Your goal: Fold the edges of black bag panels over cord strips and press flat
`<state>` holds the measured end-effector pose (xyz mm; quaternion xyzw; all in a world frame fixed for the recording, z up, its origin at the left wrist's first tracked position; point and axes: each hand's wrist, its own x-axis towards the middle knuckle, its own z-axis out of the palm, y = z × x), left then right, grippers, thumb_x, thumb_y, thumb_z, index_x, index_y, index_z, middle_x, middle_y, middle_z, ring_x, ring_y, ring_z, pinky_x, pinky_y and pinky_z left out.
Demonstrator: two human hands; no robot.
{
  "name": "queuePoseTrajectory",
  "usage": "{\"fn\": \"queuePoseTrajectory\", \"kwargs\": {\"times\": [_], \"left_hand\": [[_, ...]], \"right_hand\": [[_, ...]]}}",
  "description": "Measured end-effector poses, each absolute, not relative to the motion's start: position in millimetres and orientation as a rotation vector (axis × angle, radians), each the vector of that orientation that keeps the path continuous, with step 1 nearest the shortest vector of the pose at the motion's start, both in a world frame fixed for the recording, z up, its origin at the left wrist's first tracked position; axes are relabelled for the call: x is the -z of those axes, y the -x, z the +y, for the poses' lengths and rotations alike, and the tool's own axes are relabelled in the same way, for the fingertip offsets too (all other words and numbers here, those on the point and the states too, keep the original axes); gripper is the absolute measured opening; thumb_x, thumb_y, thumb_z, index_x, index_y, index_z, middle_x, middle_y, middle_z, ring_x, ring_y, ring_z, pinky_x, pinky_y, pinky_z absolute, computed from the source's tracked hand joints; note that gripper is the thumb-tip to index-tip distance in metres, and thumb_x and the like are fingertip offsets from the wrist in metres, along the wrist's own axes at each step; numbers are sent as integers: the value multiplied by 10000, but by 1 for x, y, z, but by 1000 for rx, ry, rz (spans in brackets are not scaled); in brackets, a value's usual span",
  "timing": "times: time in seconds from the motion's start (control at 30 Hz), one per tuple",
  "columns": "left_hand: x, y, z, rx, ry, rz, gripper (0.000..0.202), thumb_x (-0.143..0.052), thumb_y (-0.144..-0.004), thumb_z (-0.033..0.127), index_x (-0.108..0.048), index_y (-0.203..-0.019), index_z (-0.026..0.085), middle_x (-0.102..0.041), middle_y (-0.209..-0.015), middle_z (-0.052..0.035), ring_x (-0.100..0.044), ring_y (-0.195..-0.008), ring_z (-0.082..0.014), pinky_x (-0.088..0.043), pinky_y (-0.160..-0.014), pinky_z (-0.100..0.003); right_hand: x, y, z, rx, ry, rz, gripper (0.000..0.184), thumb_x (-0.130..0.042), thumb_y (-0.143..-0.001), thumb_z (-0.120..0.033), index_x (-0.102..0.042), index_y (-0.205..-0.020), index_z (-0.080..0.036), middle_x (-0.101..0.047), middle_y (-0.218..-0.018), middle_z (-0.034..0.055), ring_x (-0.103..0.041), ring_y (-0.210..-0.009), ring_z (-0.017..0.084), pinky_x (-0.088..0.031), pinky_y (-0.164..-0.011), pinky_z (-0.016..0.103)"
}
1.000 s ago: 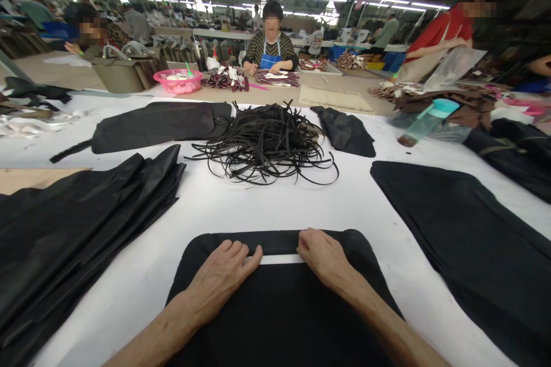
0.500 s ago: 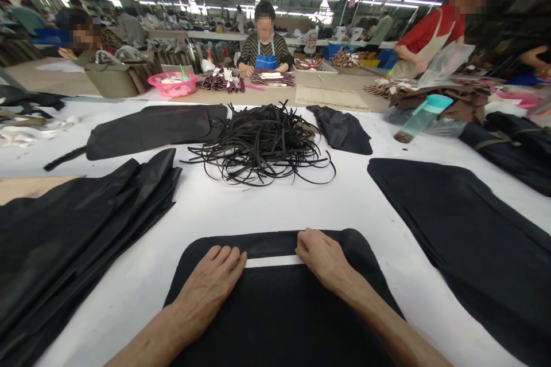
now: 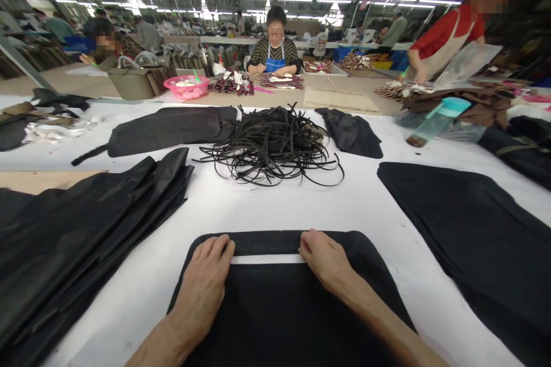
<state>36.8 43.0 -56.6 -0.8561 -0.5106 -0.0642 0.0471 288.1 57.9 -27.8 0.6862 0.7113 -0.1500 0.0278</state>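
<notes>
Now both hands press flat, gripping nothing, on the black panel [image 3: 279, 309] lying on the white table [image 3: 258, 206]: left hand [image 3: 206, 281] at the left end of its white strip [image 3: 267, 259], right hand [image 3: 325, 261] at the right end. Beyond the panel lies a tangle of black straps [image 3: 271, 146].

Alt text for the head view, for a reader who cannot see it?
A person's left hand and right hand lie flat on a black fabric panel on a white table, at either end of a white strip near its top edge. Beyond lies a pile of black straps, with black panels on both sides.
</notes>
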Motion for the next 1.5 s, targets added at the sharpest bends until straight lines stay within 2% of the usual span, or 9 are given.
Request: {"fn": "queuePoseTrajectory", "kwargs": {"times": [0.2, 0.37, 0.57, 0.73, 0.9, 1.03, 1.17, 1.27, 1.5], "left_hand": [[59, -86, 36, 93, 2849, -1314, 515, -361, -730, -70, -522, -1189, 103, -586, -1145, -110, -532, -1026, -227, -478, -890, -347], [64, -94, 36, -29, 2772, -1196, 515, -374, -724, -57, -496, -1206, 75, -577, -1067, -130, -533, -934, -249, -487, -833, -378], [54, -117, 35, -176, 2690, -1217, 603, -422, -762, 5, -402, -1317, 240, -574, -987, -98, -559, -847, -257, -488, -735, -401], [45, -138, 36, -354, 2621, -1300, 656, -395, -807, 40, -305, -1345, 405, -580, -895, -74, -577, -760, -250, -465, -622, -365], [43, -141, 38, -385, 2607, -1282, 709, -408, -785, 10, -288, -1351, 419, -587, -876, -77, -581, -732, -246, -448, -592, -344], [45, -142, 41, -258, 2652, -1223, 607, -447, -788, 49, -407, -1311, 356, -600, -993, -96, -572, -858, -261, -458, -726, -402], [52, -150, 40, -101, 2682, -1036, 486, -406, -786, 25, -518, -1237, 168, -582, -1124, -121, -524, -998, -259, -430, -861, -397], [57, -155, 37, -89, 2687, -959, 500, -363, -746, -44, -538, -1196, 84, -582, -1129, -121, -517, -993, -232, -435, -859, -347], [59, -161, 36, -102, 2675, -932, 485, -397, -732, -23, -525, -1196, 37, -578, -1089, -145, -529, -931, -241, -477, -789, -341]], "right_hand": [[30, -291, 57, 445, -2114, 2226, 168, -448, -852, -131, -577, -757, -181, -607, -808, 46, -559, -757, 177, -354, -673, 265], [26, -299, 59, 525, -2079, 2272, 148, -471, -834, -138, -574, -740, -188, -608, -785, 21, -551, -733, 156, -348, -660, 244], [27, -302, 62, 608, -2074, 2310, 138, -462, -814, -134, -564, -729, -173, -603, -774, 43, -545, -735, 173, -342, -658, 263], [31, -319, 60, 779, -2000, 2461, 74, -508, -783, -131, -520, -773, -203, -563, -758, -24, -516, -723, 126, -340, -647, 212], [33, -350, 52, 837, -2002, 2536, 155, -532, -786, -130, -484, -898, -225, -519, -757, -54, -496, -724, 107, -344, -642, 187], [35, -369, 45, 788, -2000, 2543, 102, -530, -806, -129, -496, -759, -214, -517, -811, -42, -491, -775, 110, -336, -690, 203], [34, -376, 43, 730, -2044, 2487, 106, -512, -832, -149, -518, -742, -205, -534, -829, -26, -502, -802, 119, -339, -713, 212], [30, -373, 44, 706, -2078, 2396, 88, -511, -829, -162, -545, -757, -200, -563, -837, -17, -521, -797, 120, -348, -714, 212], [6, -355, 64, 694, -2128, 2012, 88, -564, -739, -134, -646, -722, -161, -666, -771, 72, -614, -772, 214, -378, -619, 268]]}}
